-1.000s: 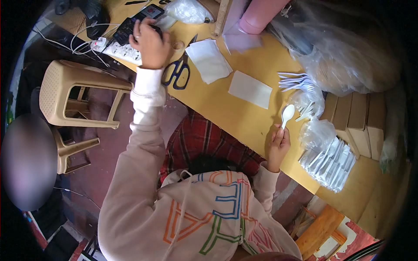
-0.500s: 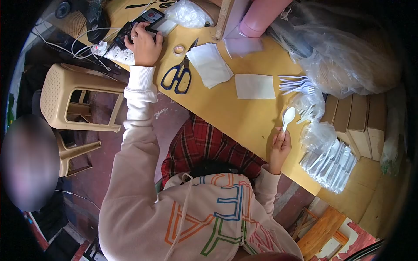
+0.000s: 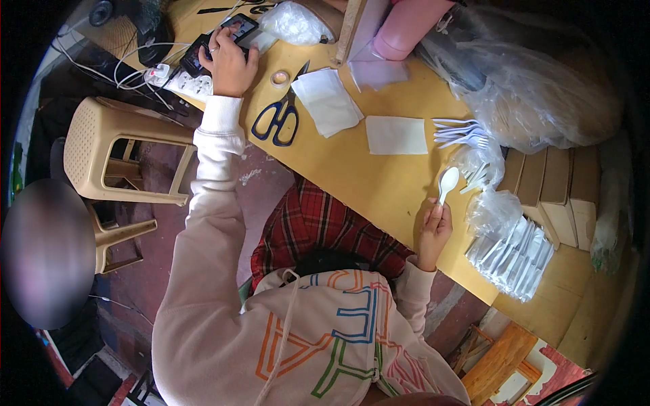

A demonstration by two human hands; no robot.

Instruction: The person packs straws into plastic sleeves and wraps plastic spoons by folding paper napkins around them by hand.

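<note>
At the far left end of the table, my left hand (image 3: pixel 232 68) reaches over a black phone (image 3: pixel 242 28), its fingers stretched out on or just above the screen. Another dark device (image 3: pixel 194 62) lies under or beside those fingers, partly covered. My right hand (image 3: pixel 435 233) grips a white plastic spoon (image 3: pixel 448 181) by its handle, bowl up, above the right part of the table. Close by are several white plastic forks (image 3: pixel 462 132) and a clear bag of cutlery (image 3: pixel 479 169). Wrapped packets of cutlery (image 3: pixel 511 260) sit in plastic right of that hand.
Blue-handled scissors (image 3: pixel 277 123), a tape roll (image 3: pixel 279 79), stacked white sheets (image 3: pixel 328 101) and a single sheet (image 3: pixel 397 135) lie on the yellow table (image 3: pixel 338 169). A power strip (image 3: pixel 189 84), pink container (image 3: pixel 406 34), large plastic bag (image 3: pixel 542 101) and plastic stool (image 3: pixel 122 149) surround it.
My left hand has shifted slightly, and its fingers now cover more of the phone's screen. My right hand keeps the spoon in the same place.
</note>
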